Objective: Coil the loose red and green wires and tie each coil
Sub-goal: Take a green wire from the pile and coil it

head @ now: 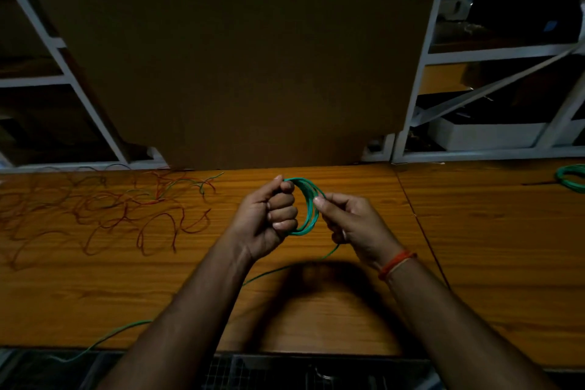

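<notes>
Here, in the head view, I saw both hands raised just above the wooden table (316,320). The left hand (269,218) was curled into a fist round one side of a green coil (308,209), its thumb pressing the top of the loops. The right hand (351,225) pinched the opposite side of the coil between thumb and forefinger, and a red thread band (397,264) circled that wrist. From under the right hand the loose green wire (126,328) trailed down, passed behind the left forearm and ran off the near left edge of the table. To the far left lay the tangle of red and green wires (126,215), spread loosely on the table top, well apart from the hands. At the far right edge of the table I noted a second green coil (571,178), partly cut off by the frame. A brown board (237,57) stood upright behind the table, between white shelving (493,54). In the right-hand shelves a pale tray (484,134) sat on the lowest level; I could not tell what it held, for the compartments were too dark.
</notes>
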Available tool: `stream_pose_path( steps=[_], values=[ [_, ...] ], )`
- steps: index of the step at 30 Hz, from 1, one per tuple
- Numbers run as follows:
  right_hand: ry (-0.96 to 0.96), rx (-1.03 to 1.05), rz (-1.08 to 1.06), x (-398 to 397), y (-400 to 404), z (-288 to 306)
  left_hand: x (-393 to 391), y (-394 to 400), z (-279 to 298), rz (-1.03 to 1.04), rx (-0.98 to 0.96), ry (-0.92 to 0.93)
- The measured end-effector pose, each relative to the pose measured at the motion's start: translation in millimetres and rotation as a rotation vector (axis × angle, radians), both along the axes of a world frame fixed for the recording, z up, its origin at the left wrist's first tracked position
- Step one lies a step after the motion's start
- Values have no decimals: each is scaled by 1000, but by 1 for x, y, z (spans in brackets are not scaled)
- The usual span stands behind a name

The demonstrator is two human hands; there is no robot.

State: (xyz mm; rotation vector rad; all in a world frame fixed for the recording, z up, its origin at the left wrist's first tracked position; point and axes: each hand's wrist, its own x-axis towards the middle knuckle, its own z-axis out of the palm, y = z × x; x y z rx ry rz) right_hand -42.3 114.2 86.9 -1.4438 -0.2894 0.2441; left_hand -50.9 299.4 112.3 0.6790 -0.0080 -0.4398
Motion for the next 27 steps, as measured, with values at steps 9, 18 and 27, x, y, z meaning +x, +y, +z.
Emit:
stream_pose_path(
  steps=[9, 18, 27],
  values=[
    [-200, -309, -18, 6, 4, -1, -2, -2, -4, -134, 51, -5],
    [-89, -208, 108, 12, 5, 2, 4, 5, -8, -221, -32, -39],
    [-48, -159, 88, 10, 3, 2, 3, 2, -9, -186, -35, -37]
  ],
)
